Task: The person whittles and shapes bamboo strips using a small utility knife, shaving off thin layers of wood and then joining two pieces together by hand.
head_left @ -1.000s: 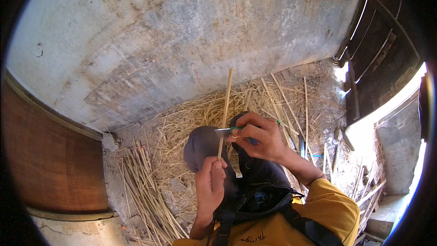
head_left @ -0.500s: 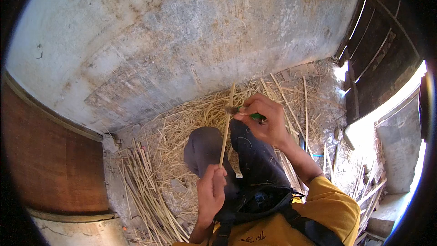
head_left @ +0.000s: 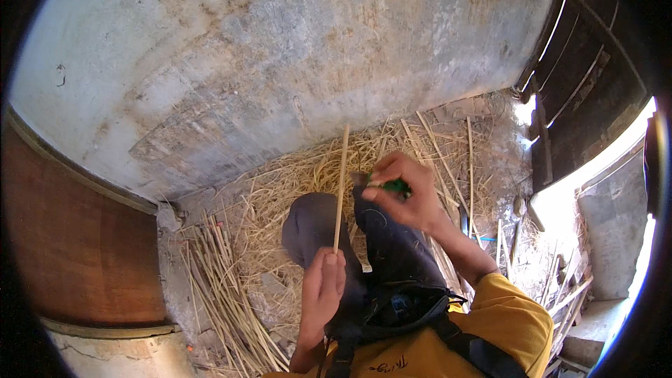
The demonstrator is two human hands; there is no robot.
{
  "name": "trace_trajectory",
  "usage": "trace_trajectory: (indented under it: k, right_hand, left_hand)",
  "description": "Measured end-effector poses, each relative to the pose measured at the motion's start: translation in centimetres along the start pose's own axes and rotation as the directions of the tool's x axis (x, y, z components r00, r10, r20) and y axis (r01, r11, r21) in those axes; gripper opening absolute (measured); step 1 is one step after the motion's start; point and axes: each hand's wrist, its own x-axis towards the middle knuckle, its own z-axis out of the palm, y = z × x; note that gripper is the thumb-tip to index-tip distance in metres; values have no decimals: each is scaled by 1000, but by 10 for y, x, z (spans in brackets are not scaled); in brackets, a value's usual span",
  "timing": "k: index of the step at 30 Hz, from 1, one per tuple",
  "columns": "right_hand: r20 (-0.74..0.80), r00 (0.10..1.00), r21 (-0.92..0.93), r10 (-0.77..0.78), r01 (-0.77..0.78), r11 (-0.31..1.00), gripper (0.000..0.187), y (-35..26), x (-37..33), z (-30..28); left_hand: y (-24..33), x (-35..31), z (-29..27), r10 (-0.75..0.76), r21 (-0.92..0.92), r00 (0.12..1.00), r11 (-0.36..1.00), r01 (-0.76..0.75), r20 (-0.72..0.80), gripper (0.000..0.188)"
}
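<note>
In my left hand (head_left: 322, 287), fingers closed round its lower end, a thin pale bamboo strip (head_left: 341, 185) rises almost upright over my legs. My right hand (head_left: 409, 192) grips a knife with a green handle (head_left: 397, 186). Its short dark blade points left toward the strip, with a small gap between them. Part of the handle is hidden by my fingers. Beneath both hands are my knees in dark trousers (head_left: 311, 227).
Pale shavings (head_left: 280, 199) cover the floor ahead. A bundle of long strips (head_left: 227, 294) lies on the left, with several loose strips (head_left: 471, 175) on the right. A stained wall (head_left: 336, 56) stands close in front. An open black bag (head_left: 402, 311) sits at my waist.
The knife blade has come off the strip, my right hand shifting slightly right and down. The strip's top has swung left, and it stands more upright.
</note>
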Motion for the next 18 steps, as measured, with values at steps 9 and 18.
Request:
trace_trajectory:
  k: [9, 18]
  right_hand:
    - [164, 971, -108, -174, 193, 975, 23, -14, -24, 15]
    - [150, 958, -128, -243, 262, 957, 31, -14, -24, 18]
  left_hand:
    - [7, 10, 10, 23, -63, 1000, 998, -22, 14, 28]
    - [8, 7, 12, 74, 138, 995, 988, -65, -64, 26]
